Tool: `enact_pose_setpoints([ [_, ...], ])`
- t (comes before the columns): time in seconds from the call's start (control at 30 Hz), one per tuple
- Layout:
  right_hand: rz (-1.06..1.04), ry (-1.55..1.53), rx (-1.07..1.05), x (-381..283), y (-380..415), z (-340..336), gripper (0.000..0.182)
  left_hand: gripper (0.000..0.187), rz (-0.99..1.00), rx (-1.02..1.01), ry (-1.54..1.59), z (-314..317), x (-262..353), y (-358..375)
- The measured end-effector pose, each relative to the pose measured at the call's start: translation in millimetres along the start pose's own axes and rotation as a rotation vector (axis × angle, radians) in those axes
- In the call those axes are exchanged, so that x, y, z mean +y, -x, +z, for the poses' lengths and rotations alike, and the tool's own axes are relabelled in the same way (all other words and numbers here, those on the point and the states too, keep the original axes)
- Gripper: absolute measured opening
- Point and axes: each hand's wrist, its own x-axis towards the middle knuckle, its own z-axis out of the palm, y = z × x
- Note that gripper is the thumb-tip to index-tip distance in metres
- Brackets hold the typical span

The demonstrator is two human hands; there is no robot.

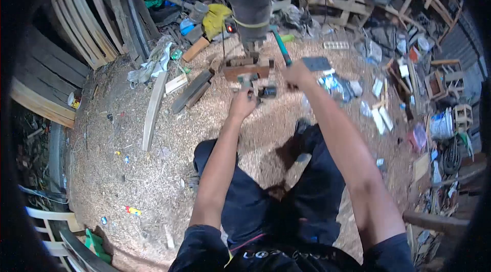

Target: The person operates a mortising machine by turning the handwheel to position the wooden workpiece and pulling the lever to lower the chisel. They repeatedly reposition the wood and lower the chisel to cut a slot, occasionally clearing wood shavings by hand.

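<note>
My right hand [299, 74] is wrapped round the lower end of a lever with a teal grip [280, 46], which slopes up toward an upright machine with a grey motor housing [250, 3]. My left hand [242, 103] is closed at the machine's lower front, beside a greenish metal part [247, 78] and a dark cylinder [269, 91]. What its fingers hold is hidden. A reddish-brown wooden block [246, 71] sits across the machine just beyond my left hand, under the motor.
Wood shavings cover the ground [158, 185]. A long curved wooden piece [154, 111] and dark boards [192, 91] lie left of the machine. Slatted wooden frames [84, 21] lean at the left. Plastic bags [217, 20] and scrap wood [335, 1] crowd the back.
</note>
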Motion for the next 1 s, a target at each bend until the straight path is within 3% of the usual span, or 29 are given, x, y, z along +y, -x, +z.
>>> enact_pose_setpoints([
  [0.07, 0.032, 0.056, 0.077, 8.3, -12.4, 6.8, 0.036, 0.027, 0.098, -0.002, -0.114, 5.5, -1.2, 3.0],
  [0.13, -0.038, 0.137, 0.2, 9.9, -8.4, 8.2, 0.037, 0.027, 0.046, -0.046, -0.085, 1.4, 9.8, 4.3],
  [0.3, -0.068, -0.058, 0.358, 60.0, -29.5, 50.8, 0.041, 0.028, -0.023, -0.058, -0.036, 1.6, 14.0, -2.6],
  [0.53, -0.015, -0.123, 0.388, 101.0, -34.3, 100.7, 0.043, 0.033, 0.077, 0.089, -0.102, 17.7, -6.5, -6.9],
  [0.77, -0.095, -0.147, 0.513, 121.6, -43.6, 126.5, 0.037, 0.063, -0.121, 0.16, -0.214, 52.8, -46.1, -11.4],
  [1.0, -0.181, -0.174, 0.573, 161.3, -82.0, 170.9, 0.032, 0.069, -0.086, 0.036, -0.341, 72.4, -64.0, -11.1],
])
